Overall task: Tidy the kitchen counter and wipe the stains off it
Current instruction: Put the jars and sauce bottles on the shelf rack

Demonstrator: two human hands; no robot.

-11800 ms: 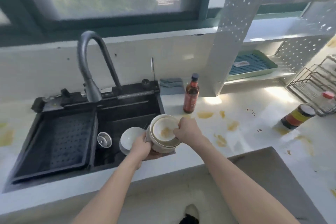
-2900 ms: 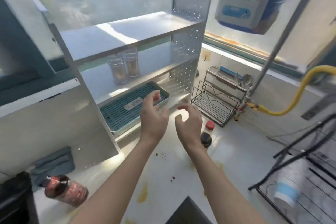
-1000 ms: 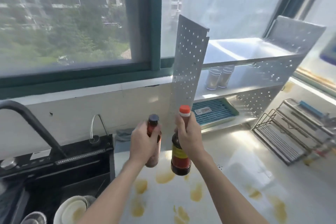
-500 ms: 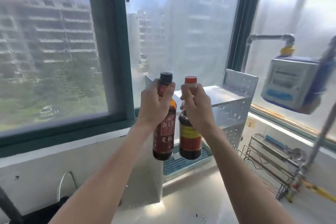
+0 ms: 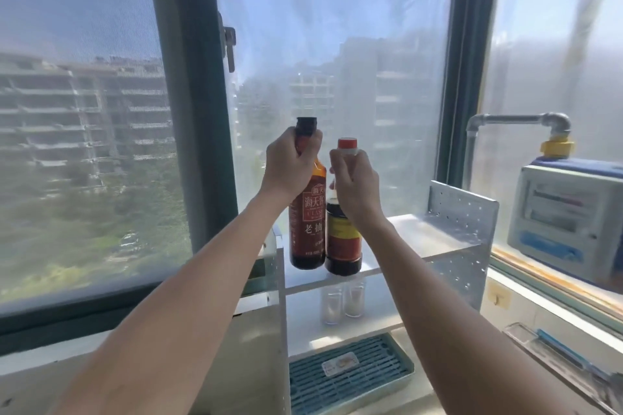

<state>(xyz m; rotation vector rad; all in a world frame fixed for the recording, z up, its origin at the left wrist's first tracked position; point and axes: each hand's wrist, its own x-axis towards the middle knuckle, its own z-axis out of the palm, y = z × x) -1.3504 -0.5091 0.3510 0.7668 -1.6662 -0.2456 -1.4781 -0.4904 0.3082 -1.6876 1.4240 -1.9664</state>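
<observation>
My left hand (image 5: 290,168) grips the neck of a tall dark soy sauce bottle (image 5: 307,232) with a black cap and a red label. My right hand (image 5: 354,185) grips the neck of a shorter dark sauce bottle (image 5: 342,246) with a red cap and a yellow-red label. Both bottles are upright, side by side, with their bases at the front left of the top shelf (image 5: 421,239) of a white perforated metal rack. I cannot tell whether they touch the shelf. The counter is out of view.
Two small glass jars (image 5: 342,301) stand on the rack's middle shelf. A teal slotted tray (image 5: 347,377) lies on the bottom one. A gas meter (image 5: 566,222) with a pipe hangs at the right. A wire rack (image 5: 573,364) sits at lower right. The window is behind.
Both hands have carried the two bottles up from the counter to the rack's top shelf level. My view has tilted upward, and the sink and stained counter have left the frame.
</observation>
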